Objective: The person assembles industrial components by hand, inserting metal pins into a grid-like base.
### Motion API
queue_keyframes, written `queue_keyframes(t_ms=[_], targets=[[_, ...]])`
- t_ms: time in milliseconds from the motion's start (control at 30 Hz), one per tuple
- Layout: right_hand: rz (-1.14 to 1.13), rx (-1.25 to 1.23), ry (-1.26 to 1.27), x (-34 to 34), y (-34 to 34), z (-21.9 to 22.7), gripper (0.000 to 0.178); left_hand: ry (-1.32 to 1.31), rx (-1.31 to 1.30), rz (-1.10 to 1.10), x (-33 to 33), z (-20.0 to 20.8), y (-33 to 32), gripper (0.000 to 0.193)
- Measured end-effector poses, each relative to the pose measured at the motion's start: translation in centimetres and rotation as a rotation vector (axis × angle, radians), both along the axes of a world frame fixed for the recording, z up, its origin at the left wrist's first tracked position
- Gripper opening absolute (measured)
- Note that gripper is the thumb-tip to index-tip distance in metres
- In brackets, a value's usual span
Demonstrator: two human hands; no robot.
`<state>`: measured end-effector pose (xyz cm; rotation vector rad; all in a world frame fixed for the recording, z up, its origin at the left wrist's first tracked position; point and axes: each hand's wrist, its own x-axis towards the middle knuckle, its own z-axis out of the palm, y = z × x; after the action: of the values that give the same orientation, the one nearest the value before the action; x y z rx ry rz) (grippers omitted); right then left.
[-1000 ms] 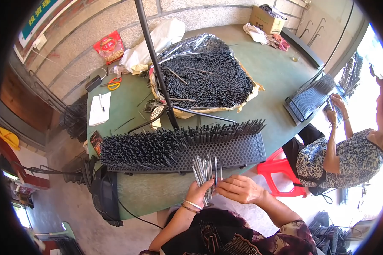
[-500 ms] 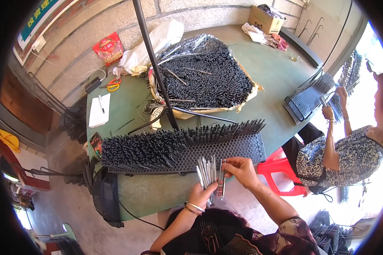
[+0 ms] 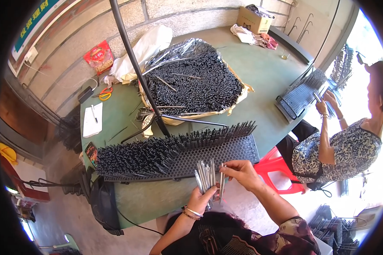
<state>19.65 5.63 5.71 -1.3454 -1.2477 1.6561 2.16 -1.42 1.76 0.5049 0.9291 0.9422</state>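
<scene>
**Loading thin metal rods into a perforated rack**

Green round bench (image 3: pixel 259 72) stood against a block wall, sunlit, outdoors or under an open shelter. A perforated black rack (image 3: pixel 225 155) lay along the near edge; its left part was packed with dark rods (image 3: pixel 136 155) standing at a slant, while the right part showed mostly bare holes. Behind it a large heap of dark rods (image 3: pixel 195 87) rested on a plastic sheet. A black pole (image 3: pixel 136 68) crossed the view diagonally.

Left hand (image 3: pixel 200 200) was closed around a fanned bundle of silvery rods (image 3: pixel 206 175), tips up, just in front of the rack's near edge. Right hand (image 3: pixel 240 172) pinched a single rod (image 3: pixel 221 182) between thumb and fingertips, held upright beside the bundle and close to the rack's bare stretch.

Judgement on technique: the single rod would seat best if it were tilted to match the lean of those already in, and taken to the next free hole beside the filled rows, so that no gaps were left. A loose fan in the left hand would let one rod be drawn without dragging its neighbours.

At the far right another person (image 3: pixel 340 144) handled rods at a second rack (image 3: pixel 302 95). Scissors (image 3: pixel 104 93), a notepad (image 3: pixel 92 120) and a red packet (image 3: pixel 98 55) lay at the left.
</scene>
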Motion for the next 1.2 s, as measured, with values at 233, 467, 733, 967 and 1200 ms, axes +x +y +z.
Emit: queue_keyframes(t_ms=[233, 467, 733, 967, 1200], targets=[[-0.318, 0.556, -0.129, 3.8, 4.4, 3.9, 0.018, -0.153, -0.137, -0.049, -0.4, -0.9, 1.5, 0.025], [-0.28, 0.877, -0.339, 5.0, 9.0, 2.4, 0.014, -0.076, -0.125, -0.1, -0.4, -0.5, 1.5, 0.029], [-0.247, 0.865, -0.32, 5.1, 9.6, 2.0, 0.015, -0.1, -0.182, -0.101, -0.2, -0.4, 1.6, 0.031], [-0.262, 0.905, -0.368, 5.2, 9.8, 1.9, 0.015, -0.072, -0.165, -0.164, -0.3, -0.5, 1.7, 0.032], [-0.305, 0.925, -0.395, 4.8, 9.3, 1.8, 0.014, -0.066, -0.166, -0.161, -0.2, 0.0, 1.9, 0.024]])
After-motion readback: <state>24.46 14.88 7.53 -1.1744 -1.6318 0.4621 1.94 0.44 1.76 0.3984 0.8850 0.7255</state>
